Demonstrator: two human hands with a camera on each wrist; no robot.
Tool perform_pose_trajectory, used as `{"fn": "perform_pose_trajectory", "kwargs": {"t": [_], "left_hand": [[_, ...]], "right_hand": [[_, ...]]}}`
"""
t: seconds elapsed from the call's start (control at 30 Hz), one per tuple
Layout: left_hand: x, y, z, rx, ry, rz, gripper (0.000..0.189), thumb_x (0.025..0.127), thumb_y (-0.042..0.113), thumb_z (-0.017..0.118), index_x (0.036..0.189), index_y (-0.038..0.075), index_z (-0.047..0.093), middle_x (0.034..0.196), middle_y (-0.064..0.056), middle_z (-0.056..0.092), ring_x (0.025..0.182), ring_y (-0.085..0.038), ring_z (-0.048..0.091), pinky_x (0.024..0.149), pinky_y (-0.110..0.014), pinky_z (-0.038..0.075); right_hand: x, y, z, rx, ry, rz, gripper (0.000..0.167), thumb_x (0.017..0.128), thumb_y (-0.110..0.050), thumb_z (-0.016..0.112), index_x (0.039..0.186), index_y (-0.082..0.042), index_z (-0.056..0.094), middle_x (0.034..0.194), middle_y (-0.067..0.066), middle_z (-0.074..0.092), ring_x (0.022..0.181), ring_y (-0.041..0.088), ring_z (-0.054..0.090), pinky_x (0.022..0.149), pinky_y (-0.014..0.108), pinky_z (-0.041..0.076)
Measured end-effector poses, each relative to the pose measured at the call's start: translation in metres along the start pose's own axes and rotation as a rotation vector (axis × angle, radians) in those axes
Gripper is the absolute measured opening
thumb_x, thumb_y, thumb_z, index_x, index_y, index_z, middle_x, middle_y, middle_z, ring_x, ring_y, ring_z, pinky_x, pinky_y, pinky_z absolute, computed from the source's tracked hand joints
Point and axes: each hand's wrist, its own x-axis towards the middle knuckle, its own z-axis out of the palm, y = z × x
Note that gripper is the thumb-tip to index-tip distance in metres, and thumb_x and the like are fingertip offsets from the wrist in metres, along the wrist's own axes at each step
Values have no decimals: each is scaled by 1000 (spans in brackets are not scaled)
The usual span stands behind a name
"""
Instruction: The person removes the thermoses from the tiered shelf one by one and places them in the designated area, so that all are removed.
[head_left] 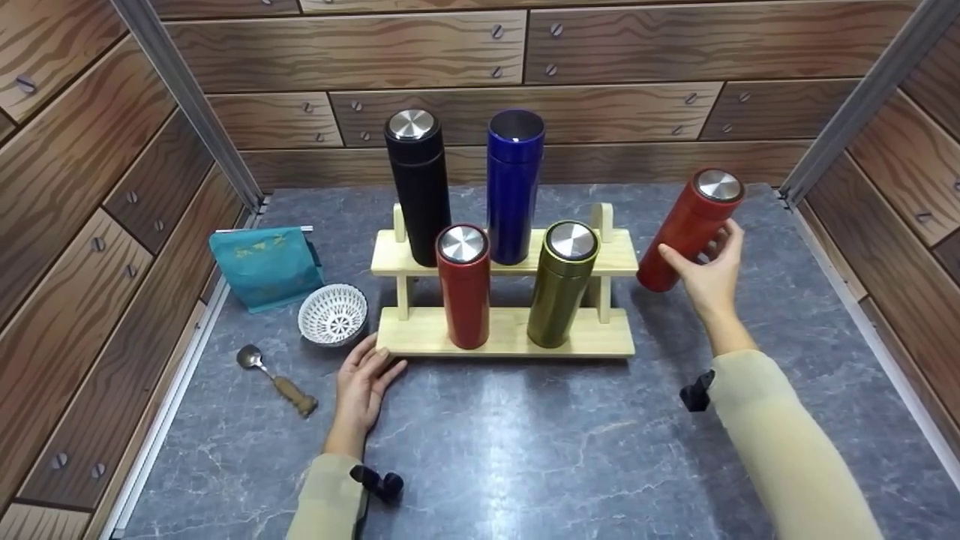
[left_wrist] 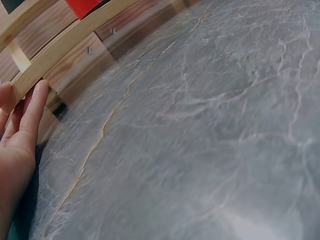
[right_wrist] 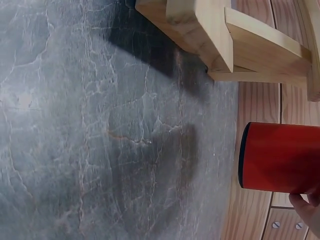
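Observation:
My right hand (head_left: 712,277) grips a red thermos bottle (head_left: 688,229) with a silver lid, to the right of a two-tier wooden rack (head_left: 506,343). The bottle tilts, its top leaning right; in the right wrist view its dark-rimmed base (right_wrist: 244,155) hangs above the table. At the rack's front left corner, my left hand (head_left: 361,390) holds the end of the lower shelf (left_wrist: 55,52), with fingers above and below the board. A black bottle (head_left: 422,195) and a blue bottle (head_left: 512,195) stand on the upper tier. Another red bottle (head_left: 466,300) and an olive-green bottle (head_left: 561,296) stand on the lower tier.
Left of the rack lie a teal pouch (head_left: 266,266), a white woven bowl (head_left: 334,315) and a spoon (head_left: 281,386) with a wooden handle. Wood-patterned walls (head_left: 435,49) enclose the grey marbled table (head_left: 525,450) at the back and sides.

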Motion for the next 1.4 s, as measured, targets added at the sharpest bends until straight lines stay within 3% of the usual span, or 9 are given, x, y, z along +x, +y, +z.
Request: {"fn": "perform_pose_trajectory", "kwargs": {"t": [0.2,0.6,1.4], "left_hand": [[1,1,1,-11,7,-23,46,86,-9,58,129,-1,44,112,-13,56,95,-25,61,86,-49,52],[2,1,0,12,4,4,43,87,-10,55,128,-2,45,110,-14,57,94,-25,62,84,-48,53],[0,1,0,13,-2,-7,45,88,-8,56,130,-1,43,110,-12,58,94,-24,62,85,-48,53]], "right_hand": [[3,6,3,-7,0,-4,80,69,-6,81,133,-15,35,122,9,49,105,21,50,88,37,47],[12,43,6,-13,25,-10,83,68,-7,83,134,-16,33,122,7,47,105,19,48,86,36,47],[4,66,0,-55,36,44,85,68,-7,82,136,-14,31,123,10,45,107,23,48,91,38,46]]}}
